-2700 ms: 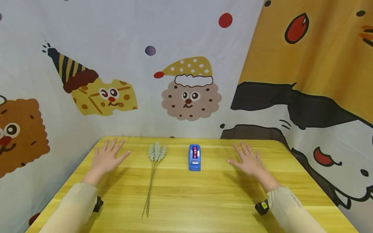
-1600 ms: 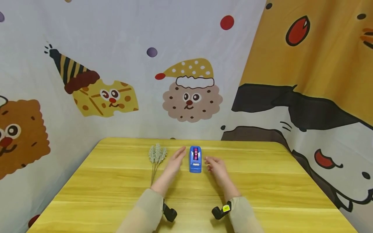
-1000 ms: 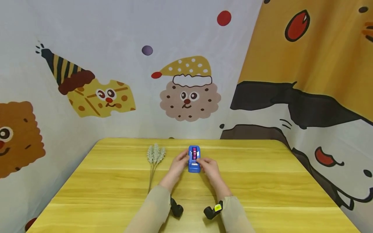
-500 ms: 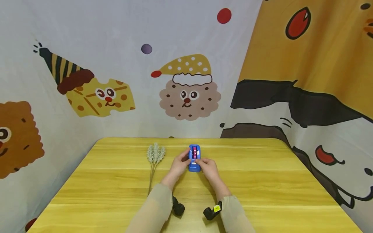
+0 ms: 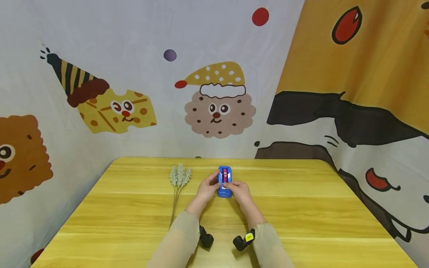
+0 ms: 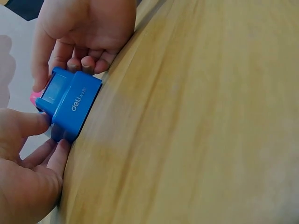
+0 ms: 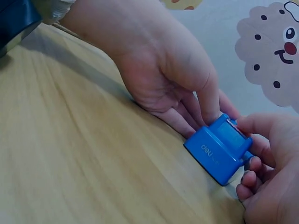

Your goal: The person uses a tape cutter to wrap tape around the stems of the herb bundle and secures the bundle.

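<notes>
A blue tape dispenser (image 5: 224, 193) marked "deli" stands on the table, a pink roll (image 5: 225, 175) in its slot. My left hand (image 5: 206, 190) grips its left side; in the left wrist view the thumb (image 6: 35, 123) is high on the body and the other fingers are low at its base. From the right, my right hand (image 5: 242, 191) reaches over the dispenser, thumb and forefinger tips together at the serrated cutter (image 7: 233, 126), pinching at the tape end. Its other fingers curl beside the dispenser. The tape between the fingertips is hidden.
Left of the hands lies a bunch of grey-green dried stems (image 5: 180, 176) with bushy heads. The wooden table (image 5: 301, 208) ends at a printed curtain (image 5: 151, 37) at the back. Black wrist cameras (image 5: 206, 238) hang under both sleeves.
Both hands have come in from the table's two sides to the tape dispenser. The left took hold of its side and the right closed its fingertips at the cutter; they have barely moved since.
</notes>
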### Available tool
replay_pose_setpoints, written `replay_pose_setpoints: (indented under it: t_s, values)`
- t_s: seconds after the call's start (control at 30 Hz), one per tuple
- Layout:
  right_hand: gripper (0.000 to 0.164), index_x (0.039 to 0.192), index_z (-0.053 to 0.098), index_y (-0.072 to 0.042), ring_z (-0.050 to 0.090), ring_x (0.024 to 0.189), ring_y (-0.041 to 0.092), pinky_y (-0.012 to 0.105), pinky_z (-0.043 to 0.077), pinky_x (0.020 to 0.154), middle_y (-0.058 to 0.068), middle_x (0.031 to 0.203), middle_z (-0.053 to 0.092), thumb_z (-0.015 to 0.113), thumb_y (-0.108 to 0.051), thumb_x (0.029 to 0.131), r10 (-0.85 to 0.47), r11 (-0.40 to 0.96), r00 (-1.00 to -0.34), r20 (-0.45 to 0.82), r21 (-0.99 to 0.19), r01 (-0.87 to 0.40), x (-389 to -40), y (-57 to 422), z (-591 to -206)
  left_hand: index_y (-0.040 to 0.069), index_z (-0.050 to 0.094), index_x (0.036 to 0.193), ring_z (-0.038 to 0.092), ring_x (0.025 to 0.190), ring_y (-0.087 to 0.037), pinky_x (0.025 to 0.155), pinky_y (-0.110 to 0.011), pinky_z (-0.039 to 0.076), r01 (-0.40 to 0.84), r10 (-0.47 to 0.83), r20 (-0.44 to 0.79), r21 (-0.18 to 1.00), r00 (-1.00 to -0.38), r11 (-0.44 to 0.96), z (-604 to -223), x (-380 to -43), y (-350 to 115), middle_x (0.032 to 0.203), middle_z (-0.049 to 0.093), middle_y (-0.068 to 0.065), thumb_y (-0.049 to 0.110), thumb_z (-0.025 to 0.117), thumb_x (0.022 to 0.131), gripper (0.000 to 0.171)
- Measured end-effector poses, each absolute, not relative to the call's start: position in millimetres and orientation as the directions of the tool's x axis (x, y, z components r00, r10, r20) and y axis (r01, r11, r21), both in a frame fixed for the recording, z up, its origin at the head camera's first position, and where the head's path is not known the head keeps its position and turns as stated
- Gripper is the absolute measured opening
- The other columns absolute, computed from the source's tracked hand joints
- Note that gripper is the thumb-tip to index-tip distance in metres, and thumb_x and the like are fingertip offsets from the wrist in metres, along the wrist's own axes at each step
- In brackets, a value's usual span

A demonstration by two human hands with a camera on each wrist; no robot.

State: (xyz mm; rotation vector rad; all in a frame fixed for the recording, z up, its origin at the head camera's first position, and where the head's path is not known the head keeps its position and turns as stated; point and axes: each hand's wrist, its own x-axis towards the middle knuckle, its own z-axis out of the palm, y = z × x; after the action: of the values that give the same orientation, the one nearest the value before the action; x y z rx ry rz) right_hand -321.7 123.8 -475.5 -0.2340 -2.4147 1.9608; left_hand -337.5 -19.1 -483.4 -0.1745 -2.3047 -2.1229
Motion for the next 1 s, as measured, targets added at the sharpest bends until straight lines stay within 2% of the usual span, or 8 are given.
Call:
replay_pose_setpoints:
  t_s: [0.37, 0.6, 0.77, 1.0]
  values:
    - [0.042, 0.106, 0.068, 0.009, 0.054, 0.099, 0.027, 0.043, 0.043, 0.090, 0.016, 0.107, 0.066, 0.076, -0.024, 0.081, 0.112, 0.178, -0.987, -0.114, -0.975, 0.132, -324.4, 121.7, -474.5, 0.009, 0.051, 0.141, 0.050, 0.124, -0.039, 0.104, -0.048, 0.038, 0.098, 0.064, 0.094, 0.993, -0.994, 0.068, -486.5, -336.3, -20.7, 0.133, 0.054, -0.025, -0.004, 0.058, 0.092, 0.051]
    - [0.030, 0.098, 0.073, 0.002, 0.055, 0.099, 0.025, 0.041, 0.043, 0.088, 0.010, 0.104, 0.068, 0.078, -0.022, 0.081, 0.054, 0.230, -0.993, -0.104, -0.967, 0.113, -323.5, 127.4, -472.0, 0.014, 0.051, 0.142, 0.047, 0.126, -0.038, 0.105, -0.048, 0.037, 0.068, 0.074, 0.062, 0.995, -0.995, 0.078, -483.3, -334.8, -20.7, 0.137, 0.052, -0.022, -0.001, 0.058, 0.093, 0.052]
    - [0.025, 0.094, 0.073, 0.001, 0.056, 0.097, 0.025, 0.041, 0.042, 0.088, 0.008, 0.099, 0.069, 0.078, -0.019, 0.080, 0.058, 0.171, -0.992, -0.110, -0.978, 0.119, -325.8, 128.6, -469.8, 0.015, 0.051, 0.142, 0.048, 0.126, -0.037, 0.105, -0.048, 0.037, 0.074, 0.069, 0.069, 0.994, -0.995, 0.084, -482.1, -337.3, -19.9, 0.136, 0.053, -0.021, -0.001, 0.058, 0.093, 0.051]
    - [0.023, 0.091, 0.073, 0.000, 0.055, 0.099, 0.026, 0.045, 0.038, 0.094, 0.007, 0.098, 0.069, 0.080, -0.018, 0.078, 0.066, 0.138, -0.988, -0.139, -0.980, 0.147, -329.2, 129.1, -471.9, 0.011, 0.051, 0.141, 0.049, 0.124, -0.037, 0.104, -0.048, 0.038, 0.090, 0.065, 0.084, 0.992, -0.994, 0.093, -481.9, -337.1, -18.4, 0.134, 0.054, -0.022, -0.003, 0.058, 0.092, 0.051]
